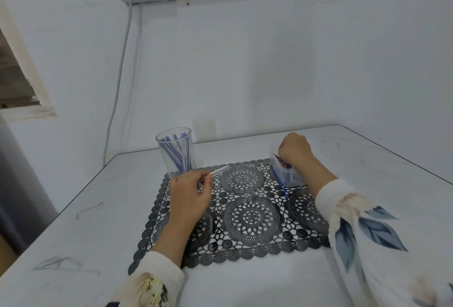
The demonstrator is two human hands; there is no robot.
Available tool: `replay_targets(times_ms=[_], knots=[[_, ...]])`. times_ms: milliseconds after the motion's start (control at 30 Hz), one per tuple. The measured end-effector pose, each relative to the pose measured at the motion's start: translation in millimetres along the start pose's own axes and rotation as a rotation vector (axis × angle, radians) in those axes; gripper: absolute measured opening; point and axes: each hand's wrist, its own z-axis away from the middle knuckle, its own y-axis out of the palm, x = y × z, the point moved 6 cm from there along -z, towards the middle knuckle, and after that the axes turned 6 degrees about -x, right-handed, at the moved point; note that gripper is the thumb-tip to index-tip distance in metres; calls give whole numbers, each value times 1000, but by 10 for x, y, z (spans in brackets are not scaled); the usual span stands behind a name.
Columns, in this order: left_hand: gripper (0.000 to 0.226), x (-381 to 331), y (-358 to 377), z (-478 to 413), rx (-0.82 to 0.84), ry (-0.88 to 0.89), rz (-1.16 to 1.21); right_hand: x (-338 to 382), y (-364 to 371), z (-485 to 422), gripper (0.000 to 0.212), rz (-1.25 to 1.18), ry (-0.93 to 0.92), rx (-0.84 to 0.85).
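White straw [219,170] in left hand [190,193]

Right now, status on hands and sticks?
Left hand pinches thin white stick beside tall clear plastic cup of blue sticks. Right hand curled in small clear plastic box, grasp hidden. Loose blue stick on black lace mat.

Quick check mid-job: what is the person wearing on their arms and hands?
The left hand and right hand are bare, with no gloves. Both long sleeves are loose and cream-white: the left sleeve shows a yellow-and-black print, the right sleeve blue leaf shapes.
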Motion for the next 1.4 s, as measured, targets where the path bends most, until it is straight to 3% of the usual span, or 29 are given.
replay_targets(times_ms=[67,200,600,867,967,1100,1233,1400], knots=[[12,-3,2,0,2,1,-3,-34,25,-8,6,87,37,72],[11,3,14,-2,4,12,-12,-87,90,-48,24,126,41,55],[16,-33,28,-5,12,33,-18,-107,80,-24,14,68,0,-70],[11,-18,30,11,27,14,-21,-152,57,5,25,-177,17,-215],[9,-19,17,7,27,10,-16,-70,-54,8,18,-412,-118,-373],[10,-23,21,-1,19,24,-23,116,-291,193,22,-577,-340,-567],[23,-26,34,2,27,33,-24,198,-325,305,27,-812,-267,-486],[15,-38,16,5,13,39,-6,368,-250,476,27,-777,-358,-357]])
